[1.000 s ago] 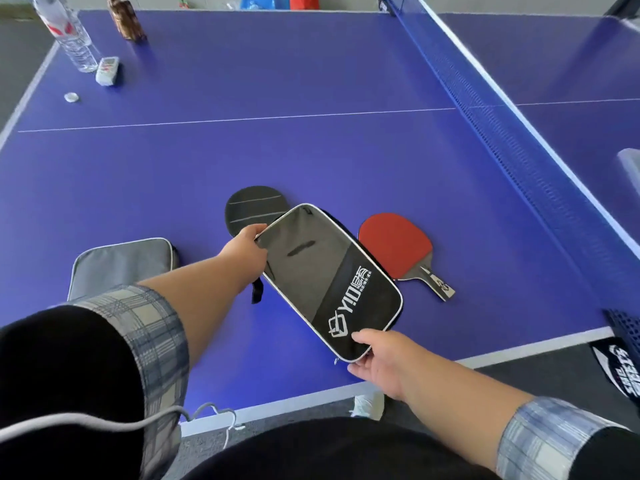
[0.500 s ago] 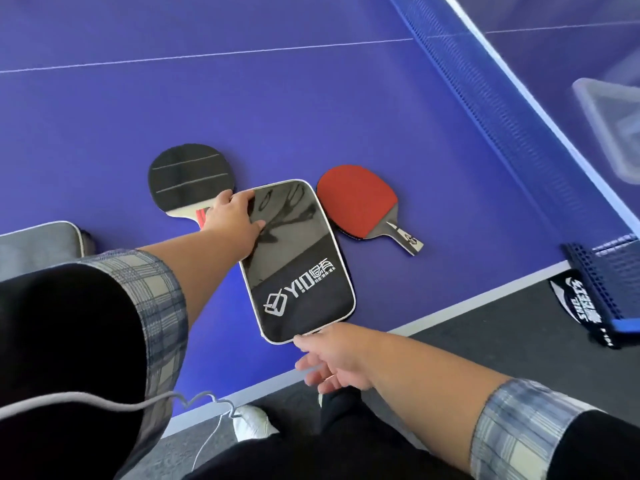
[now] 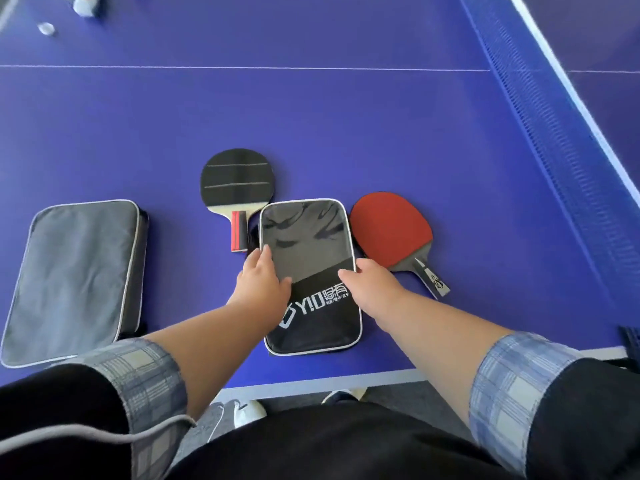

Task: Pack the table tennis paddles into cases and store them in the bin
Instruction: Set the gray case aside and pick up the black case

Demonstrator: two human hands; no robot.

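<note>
A purple table [image 3: 346, 109] with white lines fills the view; its blue net [image 3: 554, 133] runs along the right. Grey floor [image 3: 398, 393] shows below its near edge.

Table tennis room: purple table [image 3: 346, 116] with white lines filling the view, blue net [image 3: 554, 140] running alongside, grey floor [image 3: 398, 389] showing below.

- Left hand [image 3: 261, 282] — reaches forward from a rolled plaid sleeve, palm down, fingers spread and loosely curved, thumb pointing right.
- Right hand [image 3: 369, 284] — reaches forward alongside it, palm down, fingers bent, thumb pointing left.
- Both forearms bare, angled inward, hands close together but apart.
</note>
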